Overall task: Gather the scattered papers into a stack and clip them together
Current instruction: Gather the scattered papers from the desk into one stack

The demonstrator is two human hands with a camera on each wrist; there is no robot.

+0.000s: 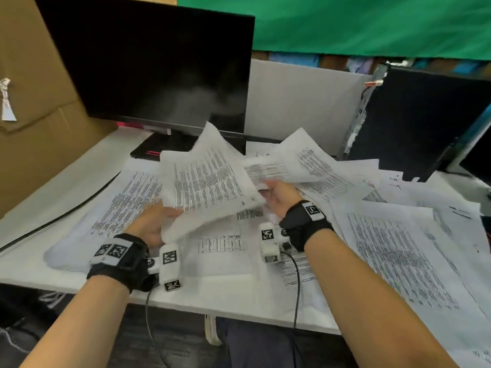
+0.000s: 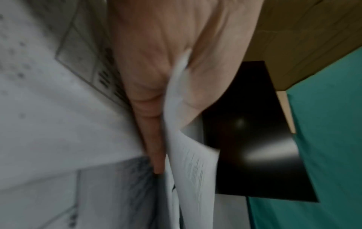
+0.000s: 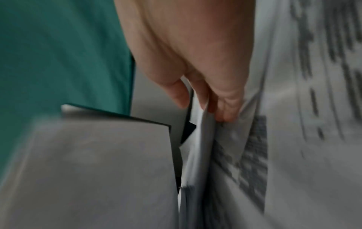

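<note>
Printed white papers lie scattered over the white desk [image 1: 32,256]. My left hand [image 1: 155,225] pinches the lower left corner of a lifted sheaf of papers [image 1: 207,181], thumb on top and fingers beneath; in the left wrist view the same sheaf [image 2: 188,155] sits between thumb and fingers. My right hand [image 1: 279,196] grips a second lifted bunch of papers [image 1: 300,160] by its near edge; the right wrist view shows those sheets [image 3: 197,139] between thumb and fingers. More loose sheets [image 1: 398,256] lie flat at the right, others [image 1: 127,200] at the left. No clip is visible.
A black monitor [image 1: 159,67] stands at the back of the desk on a dark base [image 1: 159,147]. A black computer case [image 1: 419,120] stands at the right rear. Cardboard [image 1: 32,102] walls the left side. A black cable [image 1: 66,211] runs along the desk's left.
</note>
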